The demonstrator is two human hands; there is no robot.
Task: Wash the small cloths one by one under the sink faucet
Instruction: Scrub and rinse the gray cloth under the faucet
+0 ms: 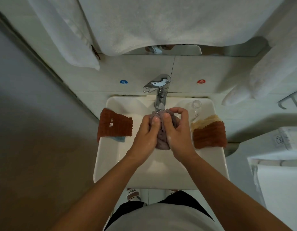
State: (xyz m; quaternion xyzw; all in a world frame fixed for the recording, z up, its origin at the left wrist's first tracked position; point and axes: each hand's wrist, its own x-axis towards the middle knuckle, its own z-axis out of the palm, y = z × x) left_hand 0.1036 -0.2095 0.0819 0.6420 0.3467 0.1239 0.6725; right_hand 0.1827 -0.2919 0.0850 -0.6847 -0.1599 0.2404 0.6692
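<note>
One purple cloth (162, 139) bunched between left hand (147, 135) and right hand (177, 132), both clamped around it | long axis runs from spout toward body | top end under faucet (158, 90), over sink (107, 164) | hands equally near.

On the wall tile left of the faucet (158, 90): round blue sticker (123, 82), a white character above the word "COLD". On the tile to the right: round red sticker (200, 82), a white character above "HOT". On the left shoe (133, 194), below the sink (109, 164): "SENMA" in dark letters on a white strip. On the white item at far right: faint crossed-circle sign (279, 139), too dim to read.
</note>
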